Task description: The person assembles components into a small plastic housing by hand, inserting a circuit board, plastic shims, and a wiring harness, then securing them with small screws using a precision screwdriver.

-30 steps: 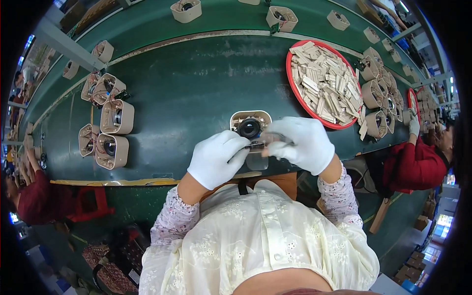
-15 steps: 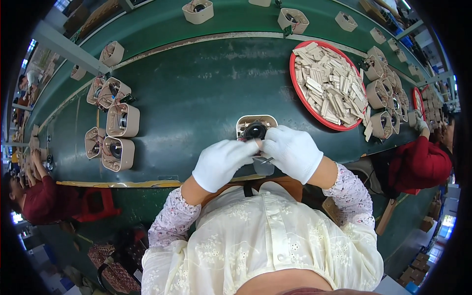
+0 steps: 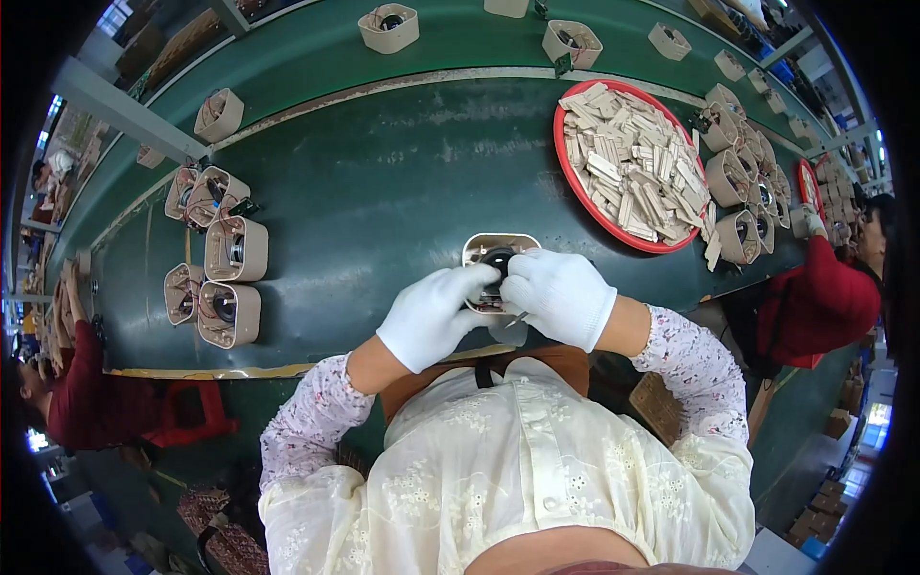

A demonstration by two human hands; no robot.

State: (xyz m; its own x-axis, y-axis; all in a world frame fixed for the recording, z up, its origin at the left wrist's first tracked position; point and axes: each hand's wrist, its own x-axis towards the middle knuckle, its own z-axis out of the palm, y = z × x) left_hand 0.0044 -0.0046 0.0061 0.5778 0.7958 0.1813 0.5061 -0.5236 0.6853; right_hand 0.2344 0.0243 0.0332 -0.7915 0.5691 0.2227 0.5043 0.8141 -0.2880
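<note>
A cream plastic housing [image 3: 522, 239] with rounded corners stands near the table's front edge, its open side up. A round black speaker [image 3: 495, 257] sits inside it. My left hand [image 3: 436, 314], in a white glove, is closed at the housing's left side, with a finger reaching in by the speaker. My right hand [image 3: 560, 299], also gloved, has its fingers bent together over the housing's right side. From under it pokes a thin, dark metal tool [image 3: 516, 320]; its kind cannot be made out. My fingers hide part of the housing's inside.
A red round tray [image 3: 563, 158] heaped with cream plastic strips lies to the right. Similar housings [image 3: 251, 251] with speakers and wires stand at left, more [image 3: 725, 182] at right. Others ride a green belt [image 3: 460, 43] at the back. Co-workers sit at both sides.
My left hand's fingers have moved from across the housing's front to its left side and into it. The speaker's near part is covered by fingers now. My head view has shifted slightly.
</note>
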